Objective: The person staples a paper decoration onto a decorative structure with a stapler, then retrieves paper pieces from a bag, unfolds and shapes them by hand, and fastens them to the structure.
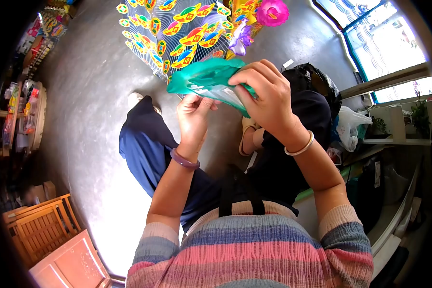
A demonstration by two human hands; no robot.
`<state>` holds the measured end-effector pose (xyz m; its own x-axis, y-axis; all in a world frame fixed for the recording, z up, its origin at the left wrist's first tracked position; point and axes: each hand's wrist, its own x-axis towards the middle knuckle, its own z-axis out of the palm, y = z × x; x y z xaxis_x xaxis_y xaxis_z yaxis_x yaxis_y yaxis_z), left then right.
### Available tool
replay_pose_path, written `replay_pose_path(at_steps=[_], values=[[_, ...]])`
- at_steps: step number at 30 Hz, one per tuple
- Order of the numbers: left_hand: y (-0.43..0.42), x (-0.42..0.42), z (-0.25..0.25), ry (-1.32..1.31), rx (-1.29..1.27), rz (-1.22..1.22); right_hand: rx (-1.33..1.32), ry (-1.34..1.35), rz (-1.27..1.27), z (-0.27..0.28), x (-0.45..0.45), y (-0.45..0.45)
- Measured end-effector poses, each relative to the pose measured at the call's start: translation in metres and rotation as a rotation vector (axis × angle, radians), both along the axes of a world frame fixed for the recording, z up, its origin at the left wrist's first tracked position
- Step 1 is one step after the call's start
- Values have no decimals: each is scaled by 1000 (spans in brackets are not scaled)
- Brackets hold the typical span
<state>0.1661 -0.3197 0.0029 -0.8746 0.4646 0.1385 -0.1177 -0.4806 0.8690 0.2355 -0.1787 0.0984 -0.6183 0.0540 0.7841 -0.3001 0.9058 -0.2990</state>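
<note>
A green, partly see-through sheet or flower piece is held up in front of me, with a whitish inner part. My left hand pinches its lower edge between thumb and fingers. My right hand grips its right side, thumb below and fingers above. Just beyond it stands a silvery pleated decoration covered with colourful fish-like and oval cutouts. A pink flower and a purple-white flower sit at its right side.
Shelves with colourful packets line the left. A wooden slatted chair is at the lower left. Black plastic bag, white plastic bag and a bright window are on the right. Grey floor surrounds my legs.
</note>
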Motion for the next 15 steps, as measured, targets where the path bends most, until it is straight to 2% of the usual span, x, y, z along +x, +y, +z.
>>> replay_pose_path(at_steps=[9,15], values=[[-1,-1,1,-69,113,6,109,-5,77,-7,4,-2],[1,3,9,-141,117,53,266,67,0,-3,9,-7]])
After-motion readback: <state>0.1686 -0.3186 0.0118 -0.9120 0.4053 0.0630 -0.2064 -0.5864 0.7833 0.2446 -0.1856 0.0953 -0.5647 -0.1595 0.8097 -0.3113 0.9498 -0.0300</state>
